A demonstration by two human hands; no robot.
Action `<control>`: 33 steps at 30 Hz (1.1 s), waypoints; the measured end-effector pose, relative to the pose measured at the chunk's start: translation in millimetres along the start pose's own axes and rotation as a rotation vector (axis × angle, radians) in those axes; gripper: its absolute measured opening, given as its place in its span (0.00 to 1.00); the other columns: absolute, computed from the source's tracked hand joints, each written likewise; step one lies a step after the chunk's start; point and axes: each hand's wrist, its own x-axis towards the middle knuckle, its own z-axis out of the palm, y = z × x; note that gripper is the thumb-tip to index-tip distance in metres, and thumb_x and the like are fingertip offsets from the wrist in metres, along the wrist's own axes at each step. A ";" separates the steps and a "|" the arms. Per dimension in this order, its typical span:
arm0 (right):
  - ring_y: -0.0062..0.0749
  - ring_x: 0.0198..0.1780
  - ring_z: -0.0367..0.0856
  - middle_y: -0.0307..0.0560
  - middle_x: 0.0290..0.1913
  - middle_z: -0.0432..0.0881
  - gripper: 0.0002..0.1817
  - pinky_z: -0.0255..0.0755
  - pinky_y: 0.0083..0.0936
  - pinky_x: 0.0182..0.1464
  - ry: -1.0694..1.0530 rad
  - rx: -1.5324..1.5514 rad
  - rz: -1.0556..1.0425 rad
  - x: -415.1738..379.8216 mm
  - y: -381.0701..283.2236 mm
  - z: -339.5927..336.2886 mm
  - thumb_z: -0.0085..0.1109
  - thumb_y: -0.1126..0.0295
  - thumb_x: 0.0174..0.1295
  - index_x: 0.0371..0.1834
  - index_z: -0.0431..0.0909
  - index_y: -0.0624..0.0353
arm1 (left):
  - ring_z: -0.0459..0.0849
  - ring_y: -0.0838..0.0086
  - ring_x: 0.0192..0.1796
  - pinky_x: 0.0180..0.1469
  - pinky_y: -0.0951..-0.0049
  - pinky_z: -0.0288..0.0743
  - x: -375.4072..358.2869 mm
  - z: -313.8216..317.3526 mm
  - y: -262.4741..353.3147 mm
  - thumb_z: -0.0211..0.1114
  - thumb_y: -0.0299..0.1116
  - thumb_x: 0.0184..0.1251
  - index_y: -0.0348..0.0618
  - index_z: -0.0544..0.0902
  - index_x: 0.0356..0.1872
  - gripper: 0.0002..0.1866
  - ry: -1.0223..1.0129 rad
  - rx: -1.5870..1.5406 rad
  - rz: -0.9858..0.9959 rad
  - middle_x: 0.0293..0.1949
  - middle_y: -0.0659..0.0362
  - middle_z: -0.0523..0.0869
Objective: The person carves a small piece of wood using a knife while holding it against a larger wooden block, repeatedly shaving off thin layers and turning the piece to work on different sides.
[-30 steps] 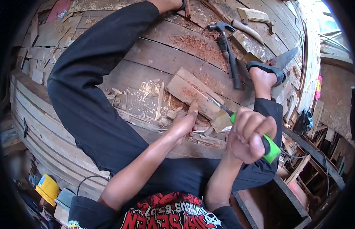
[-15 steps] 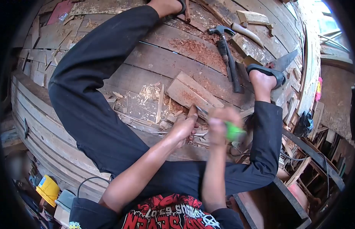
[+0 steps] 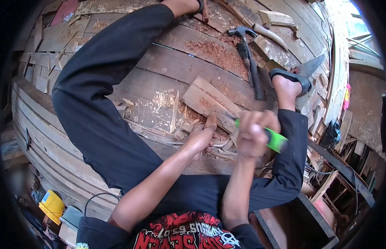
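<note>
My right hand (image 3: 256, 133) is wrapped round a green-handled tool (image 3: 277, 141) with a dark end. Its narrow shaft points left toward a wooden block (image 3: 203, 96) and is blurred. The block lies slantwise on the planks, with reddish wood dust on its top. My left hand (image 3: 201, 136) is closed at the block's near edge, one digit stretched along the wood and the other fingers curled below. Pale wood chips and splinters (image 3: 164, 101) lie around the hands.
A claw hammer (image 3: 250, 62) lies beyond the block, near a pale curved handle (image 3: 269, 36) and a handsaw (image 3: 311, 66). My sandalled foot (image 3: 287, 85) stands beside them. Reddish dust (image 3: 211, 50) covers some floor planks. At lower left is a yellow container (image 3: 51, 206).
My right hand has moved right and slightly up, drawing the green-handled tool away from my left hand. The left hand and the block have barely shifted.
</note>
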 end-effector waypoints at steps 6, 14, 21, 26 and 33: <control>0.18 0.17 0.60 0.34 0.16 0.64 0.16 0.52 0.21 0.23 -0.042 -0.063 -0.053 -7.1 12.7 -16.2 0.61 0.73 0.55 0.22 0.59 0.53 | 0.70 0.84 0.26 0.20 0.80 0.62 0.6 1.9 3.5 0.57 0.40 0.79 0.42 0.67 0.49 0.13 0.025 0.012 -0.035 0.36 0.62 0.75; 0.19 0.20 0.59 0.35 0.18 0.63 0.17 0.54 0.22 0.24 0.010 0.038 -0.136 -0.3 -36.6 5.0 0.63 0.67 0.55 0.23 0.59 0.52 | 0.65 0.83 0.22 0.19 0.78 0.57 6.7 -9.3 5.1 0.54 0.42 0.76 0.46 0.71 0.39 0.11 -0.099 -0.197 -0.130 0.31 0.64 0.72; 0.19 0.21 0.59 0.34 0.19 0.64 0.18 0.55 0.22 0.26 0.026 -0.110 0.003 -13.8 14.8 -5.3 0.64 0.79 0.52 0.22 0.59 0.54 | 0.63 0.88 0.18 0.14 0.85 0.53 7.5 -10.6 5.7 0.54 0.39 0.78 0.53 0.65 0.56 0.13 -0.129 -0.261 -0.175 0.31 0.65 0.72; 0.19 0.18 0.59 0.36 0.17 0.66 0.17 0.53 0.22 0.22 -0.025 0.038 -0.170 -9.5 -20.4 7.0 0.63 0.75 0.52 0.21 0.60 0.53 | 0.63 0.88 0.18 0.15 0.85 0.53 3.6 -8.0 6.9 0.53 0.39 0.78 0.51 0.66 0.51 0.09 -0.094 -0.272 -0.176 0.32 0.64 0.72; 0.18 0.21 0.61 0.35 0.18 0.65 0.16 0.54 0.21 0.24 -0.050 -0.135 -0.111 -5.7 13.3 2.8 0.61 0.77 0.53 0.21 0.60 0.54 | 0.63 0.86 0.17 0.15 0.84 0.53 -0.3 -3.9 18.8 0.52 0.43 0.79 0.49 0.69 0.41 0.10 -0.105 -0.237 -0.139 0.27 0.67 0.71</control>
